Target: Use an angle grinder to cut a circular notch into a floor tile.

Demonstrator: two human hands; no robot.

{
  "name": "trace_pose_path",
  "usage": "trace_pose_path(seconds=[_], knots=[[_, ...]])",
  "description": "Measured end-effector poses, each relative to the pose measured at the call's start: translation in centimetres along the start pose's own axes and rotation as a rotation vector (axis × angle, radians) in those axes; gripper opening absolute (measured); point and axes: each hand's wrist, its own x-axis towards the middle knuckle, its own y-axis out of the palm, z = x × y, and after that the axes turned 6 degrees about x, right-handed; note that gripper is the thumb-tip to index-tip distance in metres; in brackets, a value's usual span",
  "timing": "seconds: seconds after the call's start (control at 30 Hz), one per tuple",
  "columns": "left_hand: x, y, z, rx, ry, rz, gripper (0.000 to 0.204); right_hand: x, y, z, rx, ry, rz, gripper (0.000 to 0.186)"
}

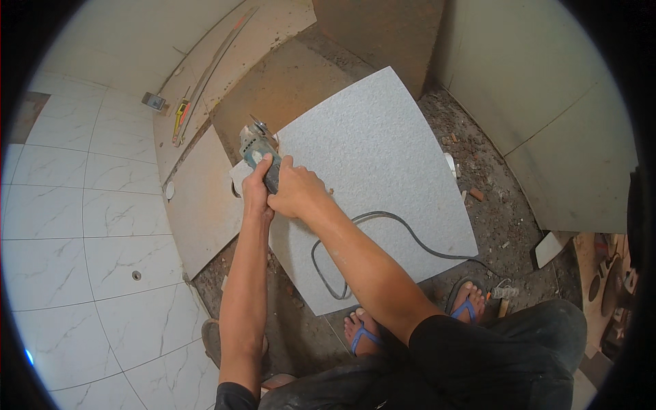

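Observation:
My left hand (257, 191) and my right hand (298, 190) are both closed on a grey-green angle grinder (254, 147) with a disc at its head. The grinder is held over the left edge of a large speckled light-grey tile (376, 150). Its black cord (404, 223) loops across that tile and runs off to the right. A plain pale board (198, 219) lies left of the grinder, with a dark cut-out partly visible beside my left hand.
A yellow tape measure (181, 113), a long metal strip (215, 61) and a small grey device (153, 101) lie at upper left. White veined tiles (48, 212) cover the left side. A grey wall panel (547, 157) borders rubble (454, 123) at right. My sandalled feet (362, 331) stand below.

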Motion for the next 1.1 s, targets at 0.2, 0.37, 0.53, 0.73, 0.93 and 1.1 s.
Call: trace_pose_path(seconds=[0.2, 0.37, 0.53, 0.73, 0.93, 1.1], knots=[[0.2, 0.0, 0.2, -0.013, -0.026, -0.011, 0.031, 0.2, -0.1, 0.1, -0.023, -0.003, 0.001, 0.066], [0.3, 0.1, 0.3, -0.045, -0.033, -0.002, 0.030, 0.3, -0.3, 0.1, -0.024, 0.012, 0.012, 0.066], [0.4, 0.0, 0.3, -0.040, -0.037, -0.011, 0.031, 0.3, -0.1, 0.0, -0.012, 0.021, 0.018, 0.066], [0.6, 0.0, 0.6, -0.047, -0.036, -0.013, 0.032, 0.4, -0.1, -0.1, -0.009, 0.024, 0.024, 0.066], [1.1, -0.8, 1.4, -0.044, -0.050, -0.011, 0.033, 0.6, 0.4, -0.5, -0.025, 0.033, 0.018, 0.066], [0.2, -1.1, 2.6, -0.076, -0.020, -0.026, 0.032, 0.3, 0.8, -1.1, -0.057, 0.008, 0.062, 0.066]])
